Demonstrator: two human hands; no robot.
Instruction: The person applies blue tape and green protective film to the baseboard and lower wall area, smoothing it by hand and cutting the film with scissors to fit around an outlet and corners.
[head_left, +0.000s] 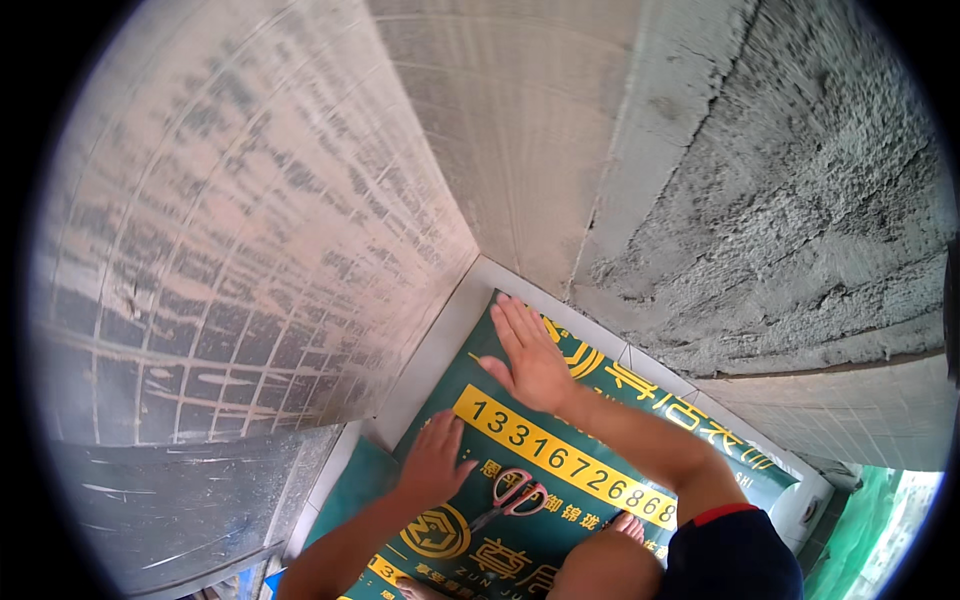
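Note:
A green printed sheet (560,425) with yellow lettering and a yellow strip lies spread over the floor in the corner. My right hand (530,355) presses flat on it near its far corner, fingers stretched out and thumb apart. Lower and to the left, my left hand (435,460) rests on the sheet by its left side, fingers extended and thumb out. Neither hand holds anything. A pair of scissors (518,490) with pink and dark handles lies on the sheet, just right of my left hand.
Pale floor tiles (430,340) show along the sheet's left and far edges. A smeared tiled wall (230,270) stands at left, rough grey cement (780,220) at right. Green netting or plastic (860,530) hangs at lower right. My knee and bare feet are on the sheet.

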